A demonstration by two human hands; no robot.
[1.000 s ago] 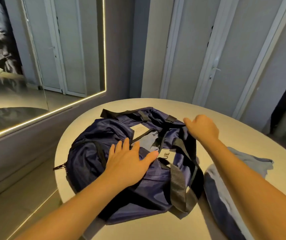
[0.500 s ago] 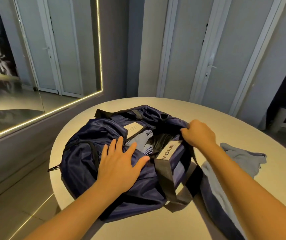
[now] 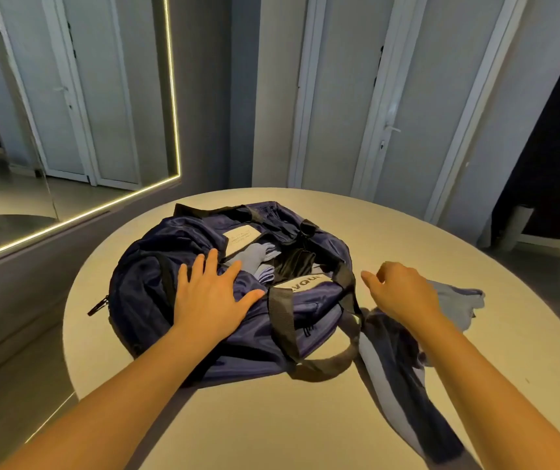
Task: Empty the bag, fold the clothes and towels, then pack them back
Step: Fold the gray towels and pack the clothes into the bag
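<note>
Left hand (image 3: 210, 296) flat, fingers spread, pressing on the navy duffel bag (image 3: 156, 276), which sits toward the far left edge of the round table (image 3: 271, 418), mouth open. Right hand (image 3: 397, 290) hovers just right of the bag, fingers loosely curled, holding nothing. Emptying looks barely begun: one blue-grey garment (image 3: 458, 300) lies unfolded near the right edge; pale blue cloth (image 3: 258, 256) and black cloth (image 3: 292, 262) are inside. Folding and repacking not started.

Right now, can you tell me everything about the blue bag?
The navy bag is soft, shiny fabric, slumped on the table, open on top. It has black straps, white labels and a zip pull at one end. Inside show pale blue cloth and black cloth. The left hand presses flat on it.
</note>
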